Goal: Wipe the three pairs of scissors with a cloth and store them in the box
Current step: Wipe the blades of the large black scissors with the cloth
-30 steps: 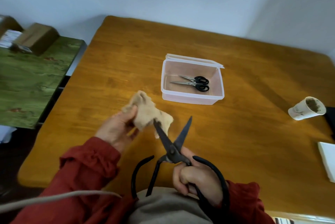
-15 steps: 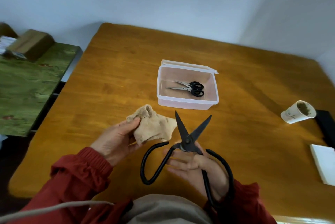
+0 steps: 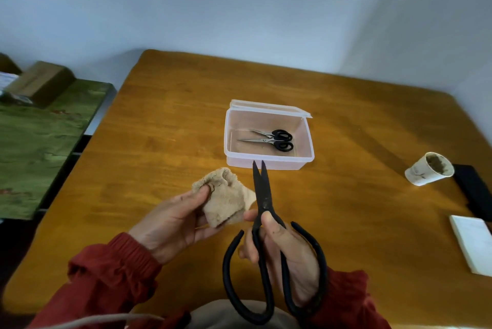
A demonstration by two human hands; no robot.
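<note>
This person has on a rust-red top with loose sleeves. The left sleeve and right sleeve bunch into gathered elastic cuffs, leaving the left hand and right hand bare. Grey-beige clothing shows between the arms, and a pale cord lies across the left sleeve.

Orange-brown wood-grain table, clear pinkish box, black-handled silver scissors inside, all-black big scissors, beige cloth, red sleeves, white cup, mottled green top
</note>
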